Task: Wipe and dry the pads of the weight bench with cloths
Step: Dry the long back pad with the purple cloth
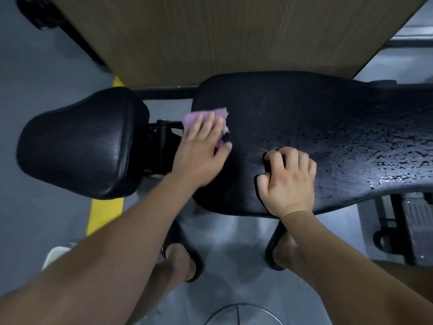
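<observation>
The left hand (201,151) is pressing the cloth (192,117) flat under straight fingers on the pad (281,109); wiping is underway, I'd say. The right hand (288,181) is bracing beside it, fingers curled on nothing. Droplets (386,156) are sitting beyond its knuckles, so the cloth is probably needing to sweep there next

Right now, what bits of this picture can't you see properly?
- Head view: the purple cloth is mostly hidden under the left hand, which is motion-blurred.
- Head view: the long pad has its right end cut off by the picture's edge.
- Head view: the right hand has curled fingers that hide whether it holds anything.
</observation>
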The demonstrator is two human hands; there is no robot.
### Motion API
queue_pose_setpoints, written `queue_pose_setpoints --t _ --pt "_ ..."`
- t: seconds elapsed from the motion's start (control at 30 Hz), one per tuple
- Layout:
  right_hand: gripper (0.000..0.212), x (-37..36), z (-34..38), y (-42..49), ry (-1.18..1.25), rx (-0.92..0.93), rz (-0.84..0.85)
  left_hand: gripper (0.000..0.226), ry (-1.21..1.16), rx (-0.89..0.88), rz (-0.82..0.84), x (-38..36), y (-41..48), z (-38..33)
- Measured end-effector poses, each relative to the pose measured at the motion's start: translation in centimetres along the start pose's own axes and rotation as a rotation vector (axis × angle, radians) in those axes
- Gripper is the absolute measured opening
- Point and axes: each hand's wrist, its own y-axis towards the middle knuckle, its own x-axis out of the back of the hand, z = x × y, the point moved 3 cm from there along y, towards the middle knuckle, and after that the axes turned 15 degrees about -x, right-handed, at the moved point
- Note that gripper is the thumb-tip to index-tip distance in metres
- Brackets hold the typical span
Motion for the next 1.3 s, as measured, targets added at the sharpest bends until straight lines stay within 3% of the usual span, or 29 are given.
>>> queue_pose_setpoints --t 0.13,0.4,0.67,0.83,0.97,1.1,1.17,1.23,1.3 --pt "0.036 -0.1 0.0 0.1 -0.02 -0.002 0.0 0.065 -0.117 0.03 -0.013 -1.1 -2.4 0.0" --pt "0.036 -0.1 0.0 0.1 -0.014 0.002 0.016 0.062 -0.231 0.142 0.035 2.5 9.1 3.2" --pt "0.037 -0.2 0.0 0.3 -0.009 0.001 0.015 0.057 -0.141 -0.004 -0.019 1.2 4.0 2.7" --pt "0.039 -0.3 -0.1 0.3 -0.014 0.006 0.031 0.053 -0.203 0.022 -0.051 2.1 8.9 3.9" --pt "0.04 -0.3 -0.1 0.4 -0.017 0.003 0.042 0.043 -0.4 0.117 -0.117 3.9 13.1 4.3" --pt "0.039 -0.1 -0.1 0.5 -0.004 0.001 0.047 0.034 -0.372 0.163 -0.008 4.4 16.7 4.0" --pt "0.038 -0.1 -0.1 0.5 0.0 -0.004 0.049 0.041 -0.288 0.086 0.069 4.1 16.8 3.7" --pt "0.039 -0.1 -0.1 0.4 0.008 -0.007 0.046 0.065 -0.267 0.007 0.059 3.8 15.7 4.4" --pt "0.039 0.0 -0.1 0.5 0.015 -0.009 0.042 0.075 -0.259 -0.061 0.033 3.6 14.4 5.3"
